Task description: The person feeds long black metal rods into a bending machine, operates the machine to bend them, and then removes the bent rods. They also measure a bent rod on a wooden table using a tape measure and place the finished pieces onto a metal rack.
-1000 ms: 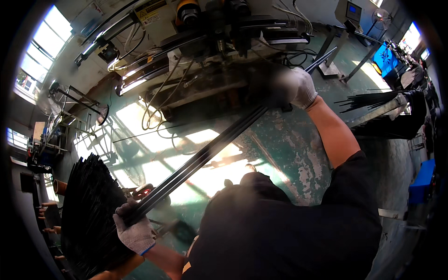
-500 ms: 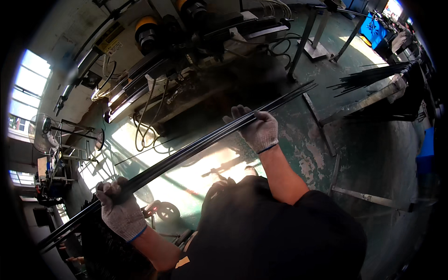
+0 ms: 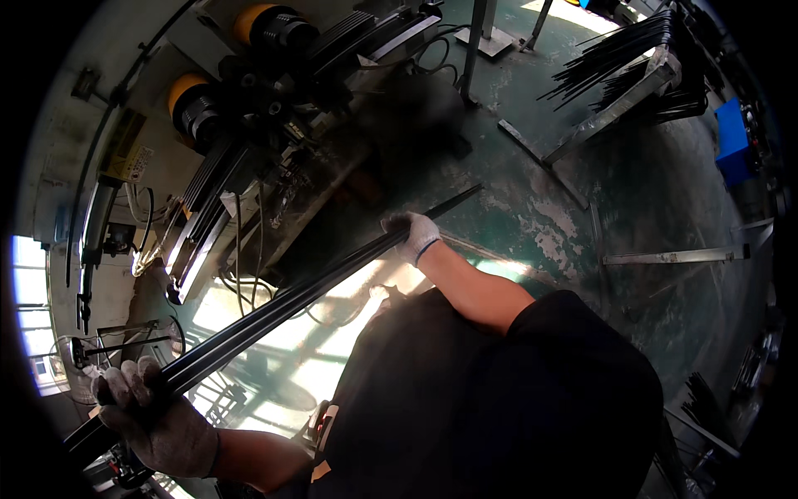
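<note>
A bundle of long, thin dark rods [image 3: 283,306] runs slantwise across the view, from low at the left up to the middle right. My left hand [image 3: 173,434], in a whitish work glove with darkened fingers, is closed around it near the lower left. Farther up the bundle, my gloved right hand [image 3: 418,236] wraps its fingers over the rods, and their far ends stick out a short way past it. How many rods there are cannot be made out. At the lower left, the other ends run into the dark rim.
A machine with orange-capped cylinders [image 3: 198,110] and hanging cables stands ahead on the left. More dark rods [image 3: 619,54] rest on a metal stand [image 3: 611,116] at the far right. Near it is a blue box [image 3: 732,143]. A metal floor bar [image 3: 675,256] extends at right.
My view has turned, and the machine and rod stand appear farther left. Both hands have shifted left in the picture with the bundle; less of it now extends past my right hand.
</note>
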`<state>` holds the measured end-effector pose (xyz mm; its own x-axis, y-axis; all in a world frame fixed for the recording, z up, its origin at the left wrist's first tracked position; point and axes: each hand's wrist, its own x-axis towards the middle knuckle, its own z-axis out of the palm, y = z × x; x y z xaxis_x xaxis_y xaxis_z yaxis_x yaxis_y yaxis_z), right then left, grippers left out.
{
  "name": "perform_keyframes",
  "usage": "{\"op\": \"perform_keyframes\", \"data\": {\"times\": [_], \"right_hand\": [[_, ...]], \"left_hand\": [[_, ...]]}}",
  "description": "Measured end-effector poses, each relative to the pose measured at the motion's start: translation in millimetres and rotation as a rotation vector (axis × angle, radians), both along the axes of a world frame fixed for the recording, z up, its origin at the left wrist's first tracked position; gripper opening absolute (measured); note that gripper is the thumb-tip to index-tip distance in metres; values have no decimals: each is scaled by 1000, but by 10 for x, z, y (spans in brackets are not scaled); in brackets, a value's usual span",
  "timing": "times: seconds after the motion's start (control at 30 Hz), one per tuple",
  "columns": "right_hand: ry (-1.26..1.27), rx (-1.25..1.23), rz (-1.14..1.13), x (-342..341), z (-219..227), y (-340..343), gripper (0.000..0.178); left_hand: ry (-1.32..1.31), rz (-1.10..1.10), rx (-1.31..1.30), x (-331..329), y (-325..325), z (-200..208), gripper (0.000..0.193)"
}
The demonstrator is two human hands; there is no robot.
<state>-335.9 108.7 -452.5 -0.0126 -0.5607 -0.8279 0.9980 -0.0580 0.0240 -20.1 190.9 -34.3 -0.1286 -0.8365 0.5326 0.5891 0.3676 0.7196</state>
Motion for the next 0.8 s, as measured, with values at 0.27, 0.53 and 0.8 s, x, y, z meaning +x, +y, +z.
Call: {"op": "perform_keyframes", "data": {"times": [0.27, 0.53, 0.8], "right_hand": [[-29, -47, -33, 551, -110, -417, 27], [249, -142, 9, 463, 765, -841, 18], [434, -443, 13, 148, 1537, -1546, 21]], "left_hand": [[-101, 54, 52, 1140, -696, -41, 34], [106, 416, 478, 2516, -1272, -534, 25], [400, 363, 737, 3211, -1867, -1742, 23]]}}
